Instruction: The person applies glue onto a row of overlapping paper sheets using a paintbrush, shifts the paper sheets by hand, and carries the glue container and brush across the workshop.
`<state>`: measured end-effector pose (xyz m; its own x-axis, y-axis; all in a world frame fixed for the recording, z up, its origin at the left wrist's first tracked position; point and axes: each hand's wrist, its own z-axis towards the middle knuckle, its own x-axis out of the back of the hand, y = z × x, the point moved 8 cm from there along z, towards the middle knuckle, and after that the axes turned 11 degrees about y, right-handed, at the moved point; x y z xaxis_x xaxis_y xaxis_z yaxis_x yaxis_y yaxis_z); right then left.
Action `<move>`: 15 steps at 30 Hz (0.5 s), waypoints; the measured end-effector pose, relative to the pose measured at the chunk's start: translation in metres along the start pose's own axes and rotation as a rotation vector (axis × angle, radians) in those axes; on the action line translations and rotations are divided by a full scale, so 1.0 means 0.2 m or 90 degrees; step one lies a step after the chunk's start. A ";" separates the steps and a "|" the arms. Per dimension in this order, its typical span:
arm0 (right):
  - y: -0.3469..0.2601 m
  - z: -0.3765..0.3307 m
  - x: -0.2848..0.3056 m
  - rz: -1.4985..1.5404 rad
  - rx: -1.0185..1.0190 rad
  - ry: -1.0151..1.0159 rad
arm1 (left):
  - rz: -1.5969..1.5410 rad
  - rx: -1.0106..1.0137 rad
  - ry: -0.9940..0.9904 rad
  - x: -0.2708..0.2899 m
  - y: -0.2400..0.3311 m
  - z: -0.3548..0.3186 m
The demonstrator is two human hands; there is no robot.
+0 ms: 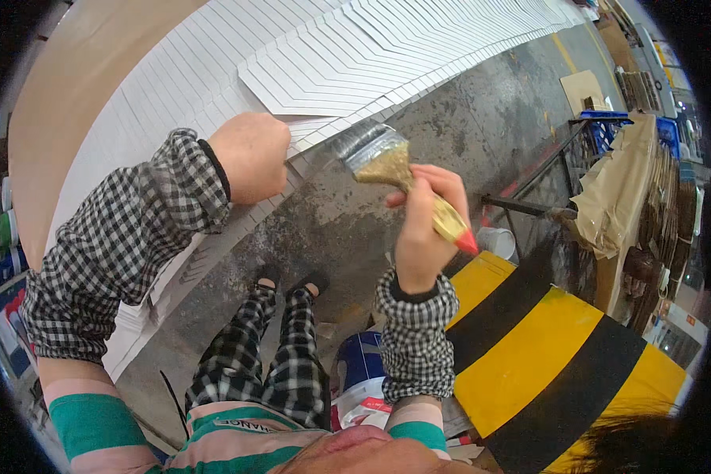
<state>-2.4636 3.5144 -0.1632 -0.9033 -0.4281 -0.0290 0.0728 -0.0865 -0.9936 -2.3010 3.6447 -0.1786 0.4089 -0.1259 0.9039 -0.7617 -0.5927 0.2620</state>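
Observation:
My right hand (426, 225) is closed around the handle of a broad flat paintbrush (387, 163). The brush has a yellowish handle with a red end. Its bristles reach up and left, beside the near edge of the fanned white sheets (316, 75); whether they touch the sheets I cannot tell. My left hand (250, 158) is a closed fist over the edge of those sheets, left of the brush. Its fingertips are turned out of sight, so anything inside the fist is hidden. The sheets overlap in stepped rows across a brown board (63, 95).
A yellow-and-black striped panel (529, 340) stands at the lower right, beside a white bucket (496, 243). A blue-and-white bucket (361, 363) is on the floor near my legs. Farther right are a metal frame (541, 170), brown paper (616, 193) and stacked cardboard (663, 213).

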 end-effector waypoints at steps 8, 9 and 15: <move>-0.01 -0.06 -0.03 -0.070 0.019 -0.008 | 0.001 -0.014 -0.020 0.00 0.01 0.01; -0.04 -0.08 -0.07 -0.122 0.066 -0.057 | -0.002 -0.004 -0.032 -0.01 0.00 0.01; -0.03 -0.09 -0.05 -0.115 0.015 0.020 | -0.051 -0.018 0.011 0.00 0.01 0.01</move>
<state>-2.4630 3.5354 -0.1589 -0.9152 -0.3754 0.1467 -0.0830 -0.1807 -0.9800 -2.3016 3.6423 -0.1789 0.4610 -0.0648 0.8850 -0.7403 -0.5780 0.3433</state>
